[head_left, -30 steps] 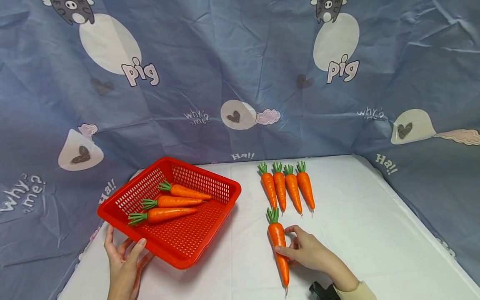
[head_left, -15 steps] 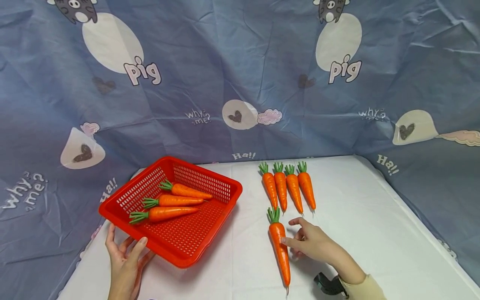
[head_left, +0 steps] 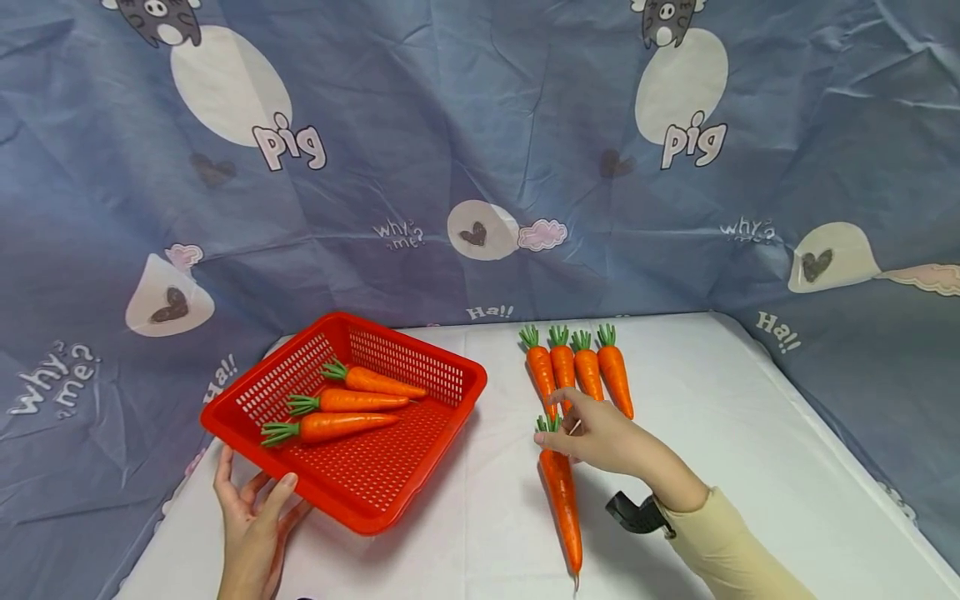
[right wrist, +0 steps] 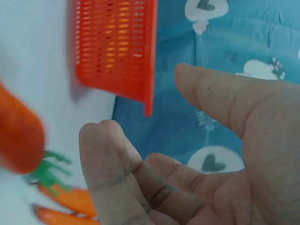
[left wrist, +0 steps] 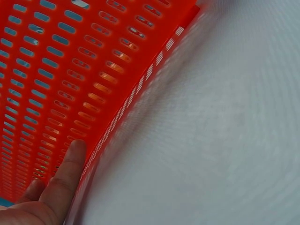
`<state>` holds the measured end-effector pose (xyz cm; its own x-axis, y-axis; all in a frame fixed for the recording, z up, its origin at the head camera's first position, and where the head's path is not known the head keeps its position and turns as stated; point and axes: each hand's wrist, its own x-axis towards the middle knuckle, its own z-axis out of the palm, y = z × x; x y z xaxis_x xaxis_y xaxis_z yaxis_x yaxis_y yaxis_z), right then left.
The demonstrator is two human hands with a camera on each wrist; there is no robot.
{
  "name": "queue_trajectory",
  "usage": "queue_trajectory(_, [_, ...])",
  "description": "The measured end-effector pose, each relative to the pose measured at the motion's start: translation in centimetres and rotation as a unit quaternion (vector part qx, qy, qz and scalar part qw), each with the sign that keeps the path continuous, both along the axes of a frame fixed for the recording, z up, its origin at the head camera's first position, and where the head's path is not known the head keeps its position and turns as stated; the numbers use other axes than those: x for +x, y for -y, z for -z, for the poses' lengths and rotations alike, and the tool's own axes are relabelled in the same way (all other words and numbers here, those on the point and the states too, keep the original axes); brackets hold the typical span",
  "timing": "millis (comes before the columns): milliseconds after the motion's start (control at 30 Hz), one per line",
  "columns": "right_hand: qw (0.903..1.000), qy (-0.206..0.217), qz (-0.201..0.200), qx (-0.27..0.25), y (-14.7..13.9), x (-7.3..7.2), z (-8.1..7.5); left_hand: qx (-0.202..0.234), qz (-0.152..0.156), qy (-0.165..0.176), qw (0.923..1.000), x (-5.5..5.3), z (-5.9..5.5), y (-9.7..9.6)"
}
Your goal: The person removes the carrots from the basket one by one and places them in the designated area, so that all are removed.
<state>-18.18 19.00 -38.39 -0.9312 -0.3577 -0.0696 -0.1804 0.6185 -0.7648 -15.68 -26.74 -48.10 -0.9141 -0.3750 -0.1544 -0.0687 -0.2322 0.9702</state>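
Blue cloth printed with pigs and hearts (head_left: 420, 125) is rising behind a white-covered table (head_left: 750, 467). Over the table's middle, the right hand (head_left: 600, 433) is hovering with thumb and fingers spread apart — the right wrist view is showing a plain gap between them. Below it a single carrot (head_left: 566, 508) is lying lengthwise, its tip pointing near and its green top partly hidden by the fingers (whether they are touching it, I cannot tell). Just beyond, four carrots (head_left: 615, 379) are lying side by side with their green tops pointing far, the hand covering some of the tips. A black device (head_left: 637, 512) is sitting at the right wrist, next to a pale yellow sleeve (head_left: 712, 533). Off to the left, the left hand (head_left: 250, 529) is resting against a red basket (head_left: 330, 507) at its near left side — fingers spread and fairly straight under the rim, thumb tip reaching the edge. Inside that basket three carrots (head_left: 360, 401) are lying roughly side by side, green tops pointing left.
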Motion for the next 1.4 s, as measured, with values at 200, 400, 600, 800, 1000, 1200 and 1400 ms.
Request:
queue_trajectory(200, [0.9984, -0.037, -0.026, 0.034, 2.6, -2.0, -2.3, -0.003, -0.001, -0.002, 1.0, 0.0, 0.0, 0.0])
queue_trajectory(400, [0.9953, -0.045, -0.065, 0.056, 6.1, -4.0, -4.5, 0.001, 0.0, -0.004, 1.0, 0.0, 0.1, 0.1])
queue_trajectory(600, [0.9885, -0.072, -0.106, 0.08, 9.9, -6.1, -5.9, -0.002, -0.002, -0.003, 1.0, 0.0, 0.1, 0.0])
queue_trajectory(800, [0.9815, -0.075, -0.143, 0.103, 13.6, -8.0, -5.9, -0.002, -0.004, -0.01, 0.9999, 0.0, 0.2, 0.0])
queue_trajectory(1000, [0.9776, -0.063, -0.172, 0.103, 16.7, -8.9, -5.5, -0.009, -0.005, -0.012, 0.9999, 0.1, 0.3, 0.0])
queue_trajectory(1200, [0.9757, -0.063, -0.182, 0.105, 19.3, -9.6, -5.0, -0.008, -0.007, -0.008, 0.9999, 0.1, 0.2, 0.0])
queue_trajectory(1400, [0.972, -0.057, -0.189, 0.127, 21.6, -10.6, -3.8, -0.007, -0.006, -0.006, 0.9999, 0.1, 0.2, 0.0])
